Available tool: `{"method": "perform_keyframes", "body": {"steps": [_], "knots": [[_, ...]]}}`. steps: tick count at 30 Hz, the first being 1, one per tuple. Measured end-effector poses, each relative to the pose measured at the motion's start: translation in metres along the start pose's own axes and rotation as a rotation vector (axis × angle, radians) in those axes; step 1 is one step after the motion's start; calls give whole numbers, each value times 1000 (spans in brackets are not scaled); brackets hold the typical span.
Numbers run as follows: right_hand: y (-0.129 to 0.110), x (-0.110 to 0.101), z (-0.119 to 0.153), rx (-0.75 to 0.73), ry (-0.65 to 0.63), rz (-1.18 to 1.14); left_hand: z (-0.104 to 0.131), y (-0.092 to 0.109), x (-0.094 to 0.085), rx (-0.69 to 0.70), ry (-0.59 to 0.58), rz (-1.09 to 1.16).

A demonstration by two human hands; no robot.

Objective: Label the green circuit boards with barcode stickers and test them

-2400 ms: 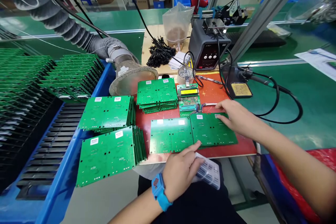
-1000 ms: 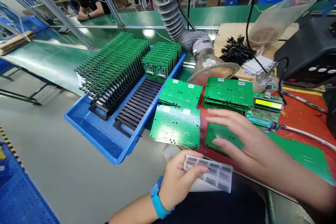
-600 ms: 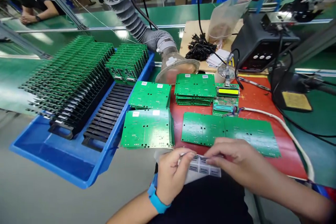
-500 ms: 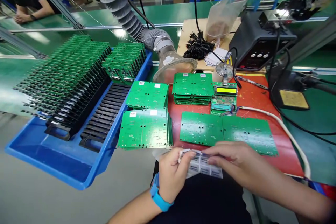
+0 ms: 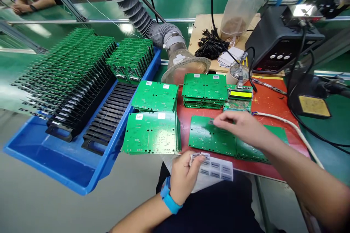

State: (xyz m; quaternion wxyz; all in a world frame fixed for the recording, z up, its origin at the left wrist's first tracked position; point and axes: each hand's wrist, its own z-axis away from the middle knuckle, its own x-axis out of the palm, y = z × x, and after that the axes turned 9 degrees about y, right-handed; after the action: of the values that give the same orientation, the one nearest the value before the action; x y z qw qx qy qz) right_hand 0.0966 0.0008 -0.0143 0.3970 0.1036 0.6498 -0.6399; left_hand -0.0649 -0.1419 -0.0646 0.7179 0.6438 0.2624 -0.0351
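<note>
My left hand (image 5: 186, 174), with a blue wristband, pinches a sheet of printed labels (image 5: 218, 166) near the table's front edge. Over the left part of a green circuit board (image 5: 201, 134) is my right hand (image 5: 237, 125), its thumb and finger closed on a small label (image 5: 212, 122). Whether that label touches the board I cannot tell. A second green board (image 5: 251, 153) lies to the right, partly under my right forearm. To the left, a stack of circuit boards (image 5: 150, 134) bears two white labels on its top board, as do two more stacks behind.
A blue tray (image 5: 90, 174) at left holds racks of upright boards. A fume hose (image 5: 177, 51) hangs behind the stacks. A small LCD tester (image 5: 240, 94), a soldering station (image 5: 284, 43), its cables and black parts (image 5: 209, 43) stand at the back right. Another person's hands (image 5: 20, 8) rest far left.
My right hand has left the label sheet and moved up and forward over the circuit board with a small label. My left hand keeps hold of the sheet. The view has shifted slightly.
</note>
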Motion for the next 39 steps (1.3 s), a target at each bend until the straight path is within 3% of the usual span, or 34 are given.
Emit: {"method": "perform_keyframes", "body": {"steps": [3,6,8,11,13,15,18,20,24,25,27,30,32,35,39], "knots": [[2,19,-31,-48,-18,209,-2,-4,1,94,-92,55],[-3,34,-37,-117,33,306,-5,-5,1,137,-115,20],[-6,35,-31,-201,130,427,-6,-5,1,131,-118,-5],[-3,20,-20,-312,287,553,-7,-5,1,118,-122,-2],[6,6,-17,-275,243,440,-7,-4,0,115,-142,1],[19,-5,-15,-187,81,254,-7,-4,0,109,-162,-2],[37,-8,-12,-129,-55,162,-8,-2,-1,99,-175,-11],[41,-4,-7,-181,16,268,-8,0,-2,88,-175,-12],[27,2,14,-349,303,461,-9,5,-4,49,-200,-18],[21,3,19,-378,316,421,-9,7,-4,47,-213,-21],[6,4,30,-401,200,258,-8,11,-4,72,-233,-27],[-14,12,42,-325,-52,11,-7,15,-4,133,-232,-71],[-20,17,47,-231,-95,-104,-6,16,-3,164,-221,-113],[-10,10,49,-108,-17,-222,-6,15,-1,205,-208,-145],[36,-35,39,65,136,-69,-7,15,4,197,-195,-112]]}}
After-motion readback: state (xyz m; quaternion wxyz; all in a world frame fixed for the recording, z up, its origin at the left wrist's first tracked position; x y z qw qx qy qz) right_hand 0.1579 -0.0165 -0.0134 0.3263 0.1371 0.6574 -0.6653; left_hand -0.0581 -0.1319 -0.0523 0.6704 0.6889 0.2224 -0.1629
